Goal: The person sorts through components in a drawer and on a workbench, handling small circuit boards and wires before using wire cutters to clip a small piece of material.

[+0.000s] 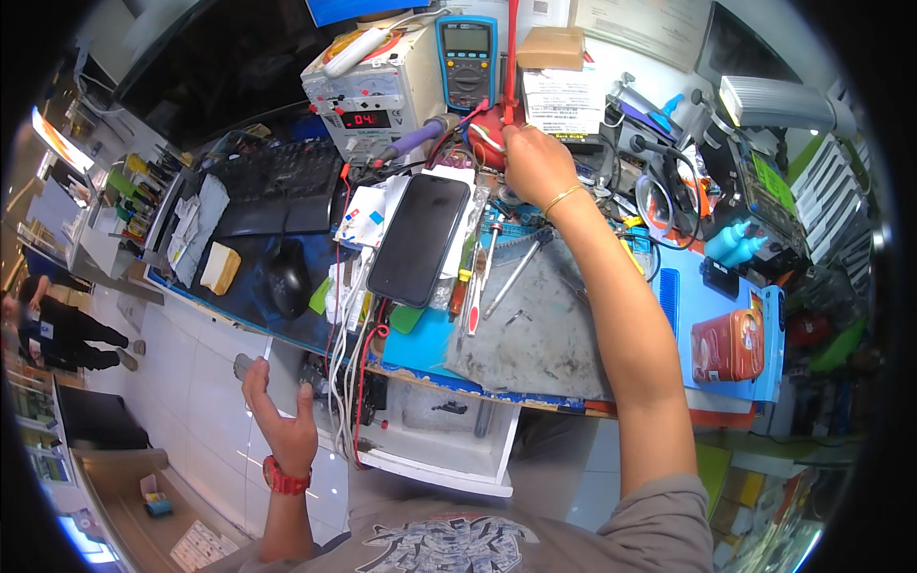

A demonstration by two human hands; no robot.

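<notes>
The fingers of the right hand were closed around a red round holder at the back of the desk, just beside the foot of a red upright rod; a gold bangle sat on that wrist. The left hand hung low, off the front edge of the desk and over the white tiled floor, its fingers curled loosely around a small grey object too small to tell apart; a red watch was on that wrist. Just left of the right hand, a black phone lay tilted, screen up and dark, on a heap of papers and cables. Between the phone and the right forearm lay a screwdriver and metal tweezers, the tweezers on a grey work mat. Behind the holder stood a blue multimeter and, left of it, a beige power supply with a red lit display. Farther left were a black keyboard and a black mouse. An open white drawer hung under the desk's front edge. At the right end, an orange box lay on a blue mat.
</notes>
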